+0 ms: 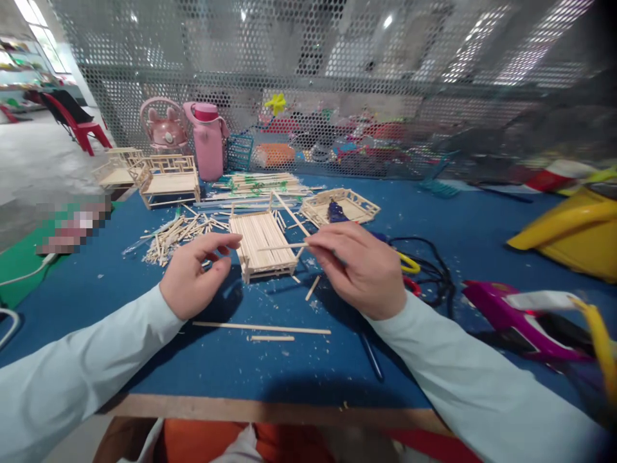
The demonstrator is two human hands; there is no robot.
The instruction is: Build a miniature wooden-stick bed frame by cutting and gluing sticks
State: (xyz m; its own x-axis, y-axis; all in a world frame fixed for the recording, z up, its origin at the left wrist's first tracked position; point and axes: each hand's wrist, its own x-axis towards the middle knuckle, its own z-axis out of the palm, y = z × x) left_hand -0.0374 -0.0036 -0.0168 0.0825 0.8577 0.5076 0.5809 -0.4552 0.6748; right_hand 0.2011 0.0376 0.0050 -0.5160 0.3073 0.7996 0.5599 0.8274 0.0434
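A perforated metal screen [270, 51] closed off the far side of the blue table [159, 366], and a pink bottle [209, 151] stood against it on the left. From where I stood, the small bed-like stick frame [258, 226] sat upright near the middle, slats on top, with a heap of cut sticks [176, 241] to its left. The right hand [359, 267], at the frame's near right, pinched a thin stick [282, 247] between thumb and fingers, its free end reaching left over the slats. The left hand [197, 273] was loosely curled at the near left, thumb and forefinger parted and nothing in its grasp; I could not tell whether a fingertip touched the frame.

To my mind, the handling called for a light pinch, since so slender a stick could snap, and for keeping its tip clear of the thin rail at the back. The left hand seemed best used to steady a corner before any pressure. The long stick [263, 328] and the short stick [272, 338], nearer the edge, lay clear of both wrists.
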